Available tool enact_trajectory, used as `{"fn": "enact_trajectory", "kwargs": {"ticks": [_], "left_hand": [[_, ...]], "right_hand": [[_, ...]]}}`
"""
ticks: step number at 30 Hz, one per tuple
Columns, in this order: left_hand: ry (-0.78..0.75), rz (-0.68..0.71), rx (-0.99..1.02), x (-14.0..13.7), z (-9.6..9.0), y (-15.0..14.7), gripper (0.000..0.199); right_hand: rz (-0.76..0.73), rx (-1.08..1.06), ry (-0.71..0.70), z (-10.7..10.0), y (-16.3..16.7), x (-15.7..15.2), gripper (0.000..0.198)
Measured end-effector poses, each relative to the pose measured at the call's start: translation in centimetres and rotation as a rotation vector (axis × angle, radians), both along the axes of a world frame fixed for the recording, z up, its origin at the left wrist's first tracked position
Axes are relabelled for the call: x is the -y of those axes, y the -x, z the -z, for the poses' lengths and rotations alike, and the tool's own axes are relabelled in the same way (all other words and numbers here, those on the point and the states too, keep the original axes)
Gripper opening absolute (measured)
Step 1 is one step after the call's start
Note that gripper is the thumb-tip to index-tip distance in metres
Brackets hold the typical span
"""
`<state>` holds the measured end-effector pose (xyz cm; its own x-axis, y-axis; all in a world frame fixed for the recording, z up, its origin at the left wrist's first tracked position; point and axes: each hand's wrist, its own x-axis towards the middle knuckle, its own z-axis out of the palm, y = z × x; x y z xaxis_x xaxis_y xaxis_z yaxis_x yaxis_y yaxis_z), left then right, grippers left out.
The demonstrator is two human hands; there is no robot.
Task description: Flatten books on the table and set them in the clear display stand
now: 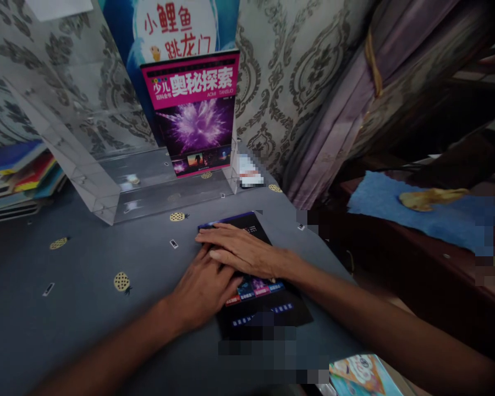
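A dark book [286,316] with small coloured pictures lies flat on the grey tabletop cover. My right hand [245,252] rests flat across its upper part, fingers stretched to the left. Beside and partly beneath it, my left hand [208,287] lies on the book's left edge, its fingertips hidden by the right hand. Neither hand grips anything. Just beyond them stands a clear acrylic book rack [107,192]. It holds a pink and black book [198,124] with a purple burst on the cover, and a taller blue book [226,27] behind that.
Stacked books [16,176] sit at the left. A pineapple-patterned cover [86,324] spreads over the table. A purple curtain [334,143] hangs at the right, near a blue cloth [379,198] on dark furniture. Another colourful book [363,374] shows below the table's right edge.
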<state>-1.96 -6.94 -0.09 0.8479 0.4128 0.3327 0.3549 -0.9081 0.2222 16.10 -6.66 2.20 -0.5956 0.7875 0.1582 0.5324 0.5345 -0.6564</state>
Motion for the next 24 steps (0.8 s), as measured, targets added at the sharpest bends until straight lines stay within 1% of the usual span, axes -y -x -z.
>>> {"fn": "enact_trajectory", "kwargs": {"ticks": [3,7,9,11,14,18,21,24], "left_hand": [[-0.018,0.010,0.004,0.0,-0.1,-0.1,0.030],[0.013,0.021,0.007,0.0,-0.3,-0.2,0.022],[0.010,0.016,0.008,0.1,-0.2,-0.2,0.022],[-0.014,0.011,0.004,0.1,0.1,-0.2,0.027],[-0.063,0.013,-0.004,0.0,0.4,0.0,0.033],[-0.091,0.016,-0.012,0.0,0.3,0.0,0.033],[-0.097,0.019,-0.016,-0.1,0.1,0.0,0.033],[-0.106,0.022,-0.012,-0.1,0.1,0.0,0.033]], "right_hand": [[0.110,0.013,0.009,0.2,-0.4,0.1,0.047],[0.237,0.040,-0.012,1.1,-1.1,-0.1,0.046],[0.300,0.030,-0.060,1.7,-1.7,-0.1,0.041],[0.371,0.014,-0.131,2.3,-2.7,0.1,0.037],[0.511,0.016,-0.217,2.9,-4.4,0.8,0.032],[0.652,0.083,-0.199,3.0,-6.0,1.5,0.031],[0.702,0.115,-0.203,2.7,-6.4,1.6,0.031],[0.745,0.096,-0.205,2.7,-6.5,1.3,0.028]]}}
